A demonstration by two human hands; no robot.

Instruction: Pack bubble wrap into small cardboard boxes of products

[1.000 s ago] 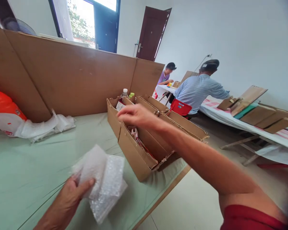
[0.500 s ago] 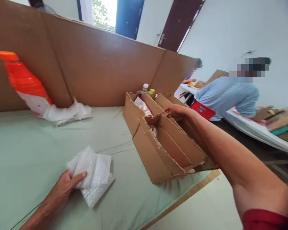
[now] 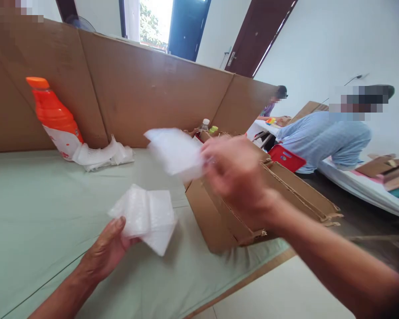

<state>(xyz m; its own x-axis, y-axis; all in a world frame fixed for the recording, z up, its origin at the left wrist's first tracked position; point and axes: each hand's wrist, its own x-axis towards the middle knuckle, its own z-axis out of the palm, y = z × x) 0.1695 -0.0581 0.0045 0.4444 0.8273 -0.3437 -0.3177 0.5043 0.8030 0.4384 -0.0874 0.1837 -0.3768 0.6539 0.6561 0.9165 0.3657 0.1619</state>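
Note:
My left hand (image 3: pixel 109 248) grips a stack of folded bubble wrap (image 3: pixel 149 217) by its left edge, just over the green tabletop. Blurred by motion, my right hand (image 3: pixel 234 173) pinches another white sheet of bubble wrap (image 3: pixel 174 150) at its right end. It is above the divided cardboard box (image 3: pixel 206 217), hiding much of the compartments. A clear bottle with a white cap (image 3: pixel 205 125) and a yellow-green cap (image 3: pixel 213 130) show at the box's far end.
An orange bottle (image 3: pixel 58 117) leans by the cardboard partition (image 3: pixel 159 88), with crumpled plastic wrap (image 3: pixel 109 155) at its base. A person in a blue shirt (image 3: pixel 326 135) sits at another table on the right, near a red basket (image 3: pixel 287 157). Another person is farther back.
My right hand has come out of the box and moved left toward me, now with a bubble wrap sheet. My left hand has shifted right and slightly up with its stack.

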